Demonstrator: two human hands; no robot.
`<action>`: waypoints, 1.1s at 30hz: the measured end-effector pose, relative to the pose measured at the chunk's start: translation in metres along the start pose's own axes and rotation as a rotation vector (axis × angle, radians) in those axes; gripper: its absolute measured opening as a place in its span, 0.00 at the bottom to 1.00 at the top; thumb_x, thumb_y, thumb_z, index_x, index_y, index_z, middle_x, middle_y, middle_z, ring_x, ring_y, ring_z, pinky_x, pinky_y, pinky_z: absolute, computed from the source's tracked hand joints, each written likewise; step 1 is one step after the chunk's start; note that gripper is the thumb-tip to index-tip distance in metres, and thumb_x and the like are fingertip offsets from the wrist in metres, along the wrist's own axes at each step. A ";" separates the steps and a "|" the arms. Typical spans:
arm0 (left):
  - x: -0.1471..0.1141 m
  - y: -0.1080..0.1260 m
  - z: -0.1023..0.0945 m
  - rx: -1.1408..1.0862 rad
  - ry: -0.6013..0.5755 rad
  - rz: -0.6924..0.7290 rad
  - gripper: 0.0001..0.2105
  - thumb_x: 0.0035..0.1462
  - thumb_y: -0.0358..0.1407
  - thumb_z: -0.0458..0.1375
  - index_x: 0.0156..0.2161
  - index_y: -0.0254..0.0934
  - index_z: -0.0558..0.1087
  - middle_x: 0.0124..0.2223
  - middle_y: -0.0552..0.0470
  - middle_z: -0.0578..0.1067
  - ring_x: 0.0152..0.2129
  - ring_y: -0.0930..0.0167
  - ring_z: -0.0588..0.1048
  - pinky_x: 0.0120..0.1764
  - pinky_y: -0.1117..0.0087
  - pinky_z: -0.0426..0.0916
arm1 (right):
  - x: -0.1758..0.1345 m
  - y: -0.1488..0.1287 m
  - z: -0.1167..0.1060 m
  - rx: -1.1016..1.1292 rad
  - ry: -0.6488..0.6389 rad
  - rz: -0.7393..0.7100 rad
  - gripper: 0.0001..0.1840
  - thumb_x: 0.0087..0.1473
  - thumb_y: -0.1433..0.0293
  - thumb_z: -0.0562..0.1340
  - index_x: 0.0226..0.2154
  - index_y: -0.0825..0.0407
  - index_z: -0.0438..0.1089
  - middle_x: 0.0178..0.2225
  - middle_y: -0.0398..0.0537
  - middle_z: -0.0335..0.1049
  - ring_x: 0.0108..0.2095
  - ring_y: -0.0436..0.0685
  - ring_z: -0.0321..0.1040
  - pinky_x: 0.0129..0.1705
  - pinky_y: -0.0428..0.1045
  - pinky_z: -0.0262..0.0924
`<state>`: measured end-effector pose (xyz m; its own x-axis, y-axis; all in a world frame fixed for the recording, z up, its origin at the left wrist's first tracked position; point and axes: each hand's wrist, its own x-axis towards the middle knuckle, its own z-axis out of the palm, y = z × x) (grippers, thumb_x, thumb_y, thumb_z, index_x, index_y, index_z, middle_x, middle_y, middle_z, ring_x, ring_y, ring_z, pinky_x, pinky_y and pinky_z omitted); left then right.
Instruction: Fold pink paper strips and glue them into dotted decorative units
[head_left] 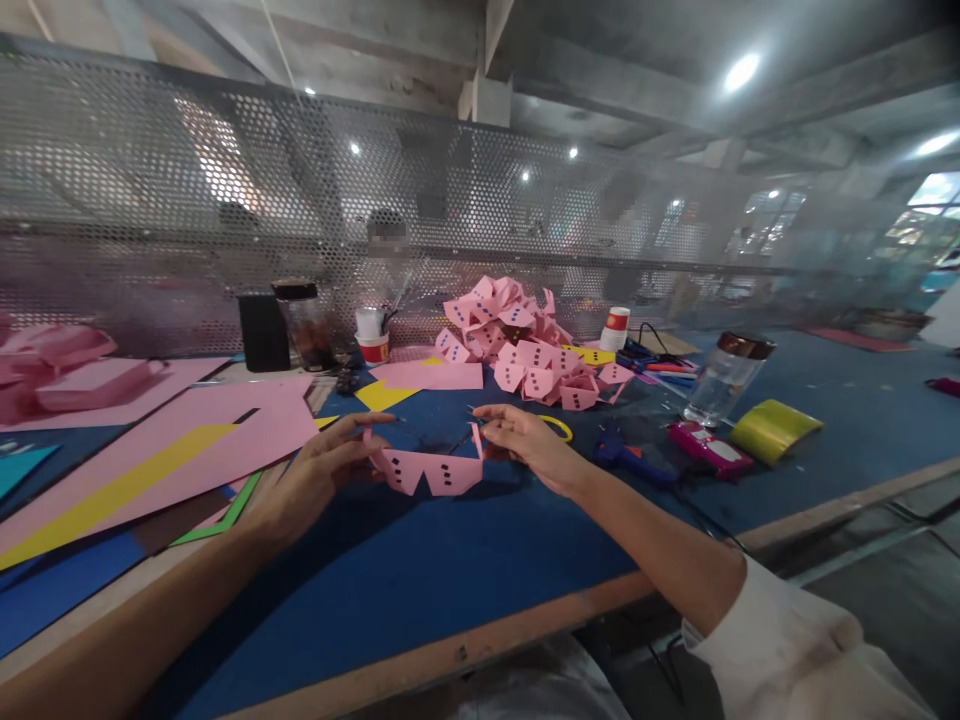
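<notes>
Pink paper glasses (401, 470) with a V-shaped nose notch and small dark squares on the front hang just above the blue table mat (420, 580). My left hand (326, 470) pinches their left side piece between thumb and fingers. At the opposite end, my right hand (534, 442) grips the right side piece, which is bent back. Beyond my hands lies a pile of similar pink paper glasses (506, 320) with dark squares. A yellow ring-shaped handle (556, 428) shows just past my right hand.
Pink and coloured paper sheets (180, 440) cover the left side. On the right are a blue glue gun (634, 458), a magenta device (709, 448), a yellow curved piece (776, 432) and a clear bottle (724, 380). Paper cups (373, 345) stand before a perforated metal screen (300, 180).
</notes>
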<state>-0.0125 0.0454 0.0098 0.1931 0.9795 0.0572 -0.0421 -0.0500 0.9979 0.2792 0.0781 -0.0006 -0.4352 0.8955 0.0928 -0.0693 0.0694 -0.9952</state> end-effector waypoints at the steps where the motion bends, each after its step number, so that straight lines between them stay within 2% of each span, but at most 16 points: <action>1: -0.001 0.001 0.002 -0.005 -0.017 -0.006 0.18 0.57 0.40 0.63 0.53 0.43 0.72 0.37 0.52 0.79 0.33 0.66 0.77 0.38 0.68 0.74 | 0.000 0.001 0.000 -0.011 0.003 -0.003 0.19 0.57 0.62 0.65 0.50 0.48 0.68 0.38 0.45 0.72 0.35 0.50 0.71 0.38 0.45 0.68; 6: -0.002 0.001 0.007 0.009 -0.042 -0.044 0.23 0.57 0.42 0.63 0.57 0.42 0.69 0.37 0.50 0.79 0.35 0.63 0.79 0.41 0.61 0.75 | 0.002 0.006 0.001 -0.208 0.050 -0.032 0.14 0.60 0.62 0.61 0.46 0.52 0.70 0.36 0.46 0.73 0.31 0.50 0.69 0.35 0.46 0.64; 11: -0.001 -0.002 0.004 0.039 0.000 -0.053 0.18 0.57 0.43 0.63 0.51 0.39 0.74 0.38 0.50 0.78 0.35 0.65 0.78 0.43 0.61 0.75 | 0.001 0.005 0.000 -0.460 0.102 -0.135 0.15 0.64 0.62 0.56 0.44 0.53 0.73 0.33 0.45 0.70 0.29 0.49 0.66 0.34 0.47 0.62; 14: 0.000 -0.001 0.003 0.027 0.011 -0.057 0.17 0.57 0.42 0.63 0.49 0.38 0.75 0.40 0.49 0.78 0.35 0.65 0.78 0.44 0.60 0.74 | -0.002 0.002 0.001 -0.487 0.078 -0.178 0.18 0.66 0.59 0.53 0.43 0.54 0.73 0.33 0.46 0.70 0.31 0.50 0.67 0.35 0.47 0.62; 18: 0.001 -0.002 0.003 0.017 -0.014 -0.070 0.16 0.57 0.42 0.62 0.49 0.37 0.75 0.41 0.48 0.78 0.36 0.64 0.78 0.44 0.58 0.74 | -0.004 0.002 0.005 -0.566 0.067 -0.192 0.15 0.64 0.62 0.57 0.45 0.52 0.73 0.37 0.48 0.72 0.32 0.51 0.69 0.38 0.48 0.64; 24: 0.001 -0.006 0.001 0.033 -0.040 -0.089 0.14 0.59 0.41 0.60 0.49 0.37 0.75 0.44 0.47 0.76 0.36 0.66 0.77 0.40 0.65 0.74 | -0.002 0.007 0.006 -0.626 0.140 -0.250 0.15 0.62 0.67 0.59 0.51 0.50 0.70 0.38 0.47 0.72 0.34 0.52 0.69 0.39 0.48 0.64; 29: 0.001 -0.006 0.000 0.067 -0.103 -0.081 0.16 0.61 0.42 0.59 0.52 0.38 0.73 0.48 0.46 0.74 0.36 0.66 0.77 0.39 0.64 0.74 | 0.001 0.012 0.004 -0.701 0.118 -0.277 0.11 0.63 0.67 0.59 0.44 0.50 0.74 0.39 0.48 0.74 0.33 0.52 0.69 0.38 0.49 0.64; 33: -0.001 -0.007 0.000 0.100 -0.136 -0.078 0.22 0.62 0.44 0.57 0.59 0.42 0.67 0.44 0.48 0.74 0.36 0.64 0.77 0.39 0.61 0.74 | 0.002 0.015 0.003 -0.734 0.117 -0.285 0.08 0.62 0.67 0.59 0.40 0.50 0.74 0.39 0.48 0.74 0.35 0.53 0.69 0.39 0.49 0.63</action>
<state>-0.0122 0.0448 0.0024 0.3234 0.9460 -0.0236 0.0743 -0.0005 0.9972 0.2744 0.0797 -0.0148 -0.3902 0.8371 0.3835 0.4631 0.5384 -0.7040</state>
